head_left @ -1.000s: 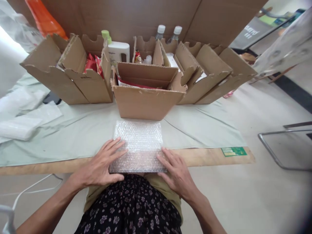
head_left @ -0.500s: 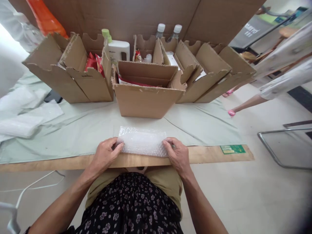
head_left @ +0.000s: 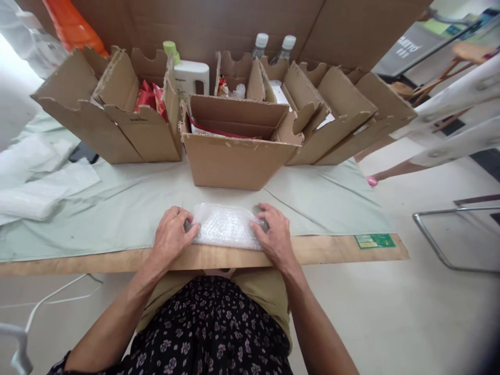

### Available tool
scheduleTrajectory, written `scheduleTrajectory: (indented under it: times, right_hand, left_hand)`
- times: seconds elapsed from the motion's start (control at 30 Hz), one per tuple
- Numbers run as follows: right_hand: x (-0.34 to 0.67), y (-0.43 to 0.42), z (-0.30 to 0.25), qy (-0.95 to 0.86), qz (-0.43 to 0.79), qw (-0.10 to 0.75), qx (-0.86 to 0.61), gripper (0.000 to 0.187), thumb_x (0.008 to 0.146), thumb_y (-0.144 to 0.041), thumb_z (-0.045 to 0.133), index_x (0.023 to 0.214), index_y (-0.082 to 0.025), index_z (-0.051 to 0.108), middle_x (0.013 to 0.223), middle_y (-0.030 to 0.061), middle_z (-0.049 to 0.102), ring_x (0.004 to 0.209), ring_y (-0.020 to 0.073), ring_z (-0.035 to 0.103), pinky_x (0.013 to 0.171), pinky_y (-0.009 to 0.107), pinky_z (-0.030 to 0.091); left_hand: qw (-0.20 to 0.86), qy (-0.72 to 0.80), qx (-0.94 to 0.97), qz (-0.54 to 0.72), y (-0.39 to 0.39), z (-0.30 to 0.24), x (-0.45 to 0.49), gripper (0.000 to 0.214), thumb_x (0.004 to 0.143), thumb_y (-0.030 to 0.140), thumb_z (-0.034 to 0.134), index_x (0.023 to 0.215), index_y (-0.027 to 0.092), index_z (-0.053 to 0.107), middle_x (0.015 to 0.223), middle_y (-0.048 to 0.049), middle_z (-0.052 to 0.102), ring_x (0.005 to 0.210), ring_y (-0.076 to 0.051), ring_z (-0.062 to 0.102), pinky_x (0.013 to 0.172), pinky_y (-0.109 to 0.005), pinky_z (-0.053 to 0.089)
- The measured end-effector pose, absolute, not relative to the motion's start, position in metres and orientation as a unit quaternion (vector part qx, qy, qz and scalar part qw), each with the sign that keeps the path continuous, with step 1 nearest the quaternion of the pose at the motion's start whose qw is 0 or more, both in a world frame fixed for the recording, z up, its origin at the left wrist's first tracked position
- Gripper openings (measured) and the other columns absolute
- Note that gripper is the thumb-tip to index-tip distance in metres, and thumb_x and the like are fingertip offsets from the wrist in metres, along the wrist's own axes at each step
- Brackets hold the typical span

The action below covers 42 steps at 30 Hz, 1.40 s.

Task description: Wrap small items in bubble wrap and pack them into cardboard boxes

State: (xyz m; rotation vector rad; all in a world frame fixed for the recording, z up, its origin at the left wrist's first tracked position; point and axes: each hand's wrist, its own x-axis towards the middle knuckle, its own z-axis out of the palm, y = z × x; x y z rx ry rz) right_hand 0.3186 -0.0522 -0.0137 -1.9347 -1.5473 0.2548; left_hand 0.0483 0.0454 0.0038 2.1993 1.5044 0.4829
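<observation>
A piece of clear bubble wrap (head_left: 226, 226) lies at the table's front edge between my hands, partly over the wooden strip. My left hand (head_left: 172, 232) pinches its left end, with thumb on top and fingers curled. At the right end, my right hand (head_left: 272, 232) grips it the same way, the thumb pressing on the near side and the index finger near the far corner. Whether anything lies inside the wrap I cannot tell. Just beyond it stands a cardboard box (head_left: 234, 164) with red and white packs inside.
Behind stand more cardboard boxes (head_left: 152, 133), a white bottle with a green cap (head_left: 191, 78) and two clear bottles with white caps (head_left: 287, 44). More bubble wrap (head_left: 35, 192) and a dark flat object (head_left: 83, 152) lie left. A person's legs (head_left: 406, 164) show at right.
My right hand has shifted a little left and its fingers reach farther over the end. The bubble wrap looks shorter, its far edge now rounded. The person at right has moved.
</observation>
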Motion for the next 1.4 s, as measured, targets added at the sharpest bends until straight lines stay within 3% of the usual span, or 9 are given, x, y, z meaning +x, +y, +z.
scheduleTrajectory:
  times: [0.13,0.3,0.43,0.57,0.67,0.83,1.0,1.2,1.4]
  right_hand:
    - [0.318,-0.06,0.003,-0.537,0.177,0.393,-0.725,0.019,0.093,-0.04,0.061,0.102,-0.023,0.065,0.102,0.0058,0.077,0.089,0.0229,0.071,0.081,0.037,0.054]
    - [0.317,-0.036,0.022,-0.617,0.125,0.308,-0.714,0.027,0.09,-0.024,0.06,0.116,-0.024,0.069,0.109,0.006,0.078,0.098,0.0254,0.07,0.09,0.041,0.052]
    - [0.298,0.007,0.028,-0.672,0.062,0.233,-0.7,0.04,0.088,-0.014,0.06,0.126,-0.02,0.068,0.113,0.0103,0.078,0.105,0.0301,0.069,0.094,0.046,0.05]
    - [0.286,-0.003,0.037,-0.689,0.016,0.309,-0.655,0.041,0.095,-0.021,0.062,0.135,-0.018,0.063,0.137,0.0141,0.068,0.125,0.0318,0.063,0.102,0.048,0.049]
    - [0.279,-0.054,0.041,-0.722,0.07,0.34,-0.599,0.039,0.099,-0.021,0.056,0.138,-0.023,0.06,0.13,0.0102,0.072,0.122,0.0263,0.066,0.101,0.046,0.054]
    - [0.238,-0.119,0.02,-0.765,0.139,0.237,-0.582,0.058,0.094,-0.02,0.061,0.15,-0.017,0.05,0.146,0.0166,0.063,0.13,0.0315,0.06,0.101,0.052,0.055]
    - [0.218,-0.116,-0.008,-0.716,0.105,0.314,-0.614,0.045,0.093,-0.007,0.05,0.132,-0.022,0.067,0.124,0.0109,0.075,0.112,0.027,0.069,0.09,0.046,0.059]
    - [0.237,-0.117,0.005,-0.639,0.208,0.406,-0.619,0.026,0.099,-0.021,0.057,0.119,-0.026,0.073,0.108,0.0046,0.08,0.099,0.0216,0.075,0.088,0.04,0.06]
    - [0.242,-0.115,0.014,-0.566,0.308,0.408,-0.646,0.019,0.099,-0.029,0.058,0.108,-0.023,0.074,0.102,0.0046,0.08,0.093,0.0218,0.075,0.086,0.037,0.062]
  left_hand:
    - [0.348,0.54,0.723,0.255,0.033,0.018,0.044,0.028,0.085,0.037,0.063,0.107,0.019,0.065,0.085,-0.001,0.066,0.076,-0.018,0.063,0.073,-0.032,0.053]
    - [0.393,0.514,0.694,0.316,-0.005,0.024,0.031,0.08,0.092,0.035,0.065,0.162,0.021,0.029,0.075,0.0065,0.062,0.065,-0.012,0.061,0.066,-0.025,0.053]
    - [0.406,0.493,0.707,0.303,-0.039,0.011,0.029,0.067,0.093,0.036,0.064,0.155,0.023,0.045,0.086,0.0017,0.071,0.07,-0.013,0.066,0.069,-0.025,0.058]
    - [0.512,0.507,0.637,0.273,-0.052,0.004,0.032,0.049,0.094,0.042,0.062,0.137,0.019,0.066,0.092,-0.0042,0.077,0.078,-0.017,0.072,0.071,-0.029,0.062]
    - [0.582,0.513,0.579,0.252,-0.051,0.007,0.035,0.051,0.094,0.043,0.062,0.136,0.015,0.067,0.087,-0.0056,0.077,0.069,-0.017,0.071,0.067,-0.03,0.063]
    - [0.605,0.458,0.613,0.22,-0.053,0.015,0.04,0.049,0.094,0.034,0.06,0.14,0.016,0.063,0.088,-0.0058,0.077,0.076,-0.018,0.073,0.07,-0.029,0.064]
    - [0.428,0.36,0.779,0.284,-0.05,0.021,0.025,0.049,0.096,0.018,0.058,0.145,0.025,0.057,0.094,-0.0027,0.075,0.082,-0.016,0.073,0.078,-0.028,0.063]
    - [0.199,0.277,0.903,0.263,-0.027,0.028,0.016,0.068,0.09,0.016,0.068,0.154,0.029,0.045,0.154,-0.0153,0.053,0.148,-0.038,0.043,0.118,-0.061,0.043]
    - [0.315,0.346,0.848,0.25,-0.02,0.01,0.039,0.036,0.099,0.02,0.055,0.134,0.021,0.063,0.111,-0.0091,0.078,0.098,-0.023,0.072,0.09,-0.041,0.06]
